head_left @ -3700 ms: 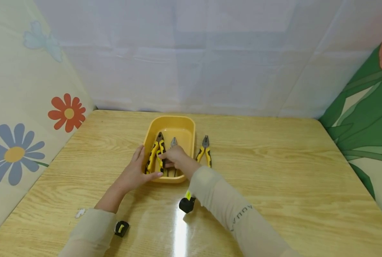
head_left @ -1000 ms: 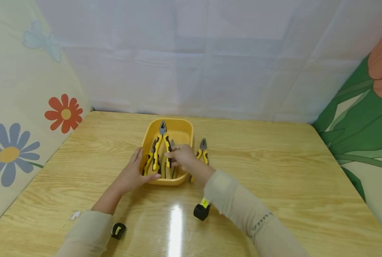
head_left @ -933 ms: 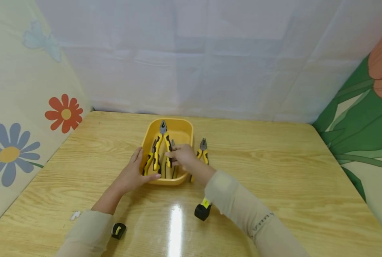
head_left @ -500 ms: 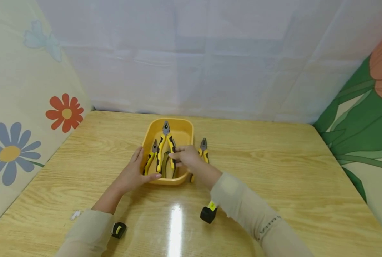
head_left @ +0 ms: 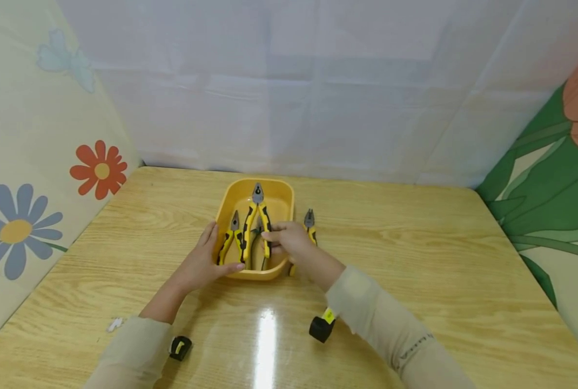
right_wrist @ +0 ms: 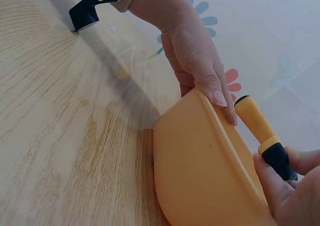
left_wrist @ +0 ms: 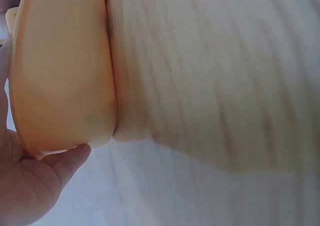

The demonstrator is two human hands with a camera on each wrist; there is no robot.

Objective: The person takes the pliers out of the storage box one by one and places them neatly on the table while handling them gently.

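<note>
Head view: right hand [head_left: 293, 240] is pinching likely stiff pliers [head_left: 257, 205] by one handle [head_left: 264, 219], probably best; left hand [head_left: 202, 265] is resting spread at near-left of tray [head_left: 255, 276].

head: above, forward-down — farthest | wrists: close, side-on — all three share the yellow bin [head_left: 257, 275]

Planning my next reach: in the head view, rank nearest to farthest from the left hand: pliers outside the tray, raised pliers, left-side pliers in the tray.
1. Left-side pliers: inside the tray, beside the left hand.
2. Raised pliers: in the right hand, around the tray's middle.
3. Outside pliers: on the table, right of the tray.
</note>
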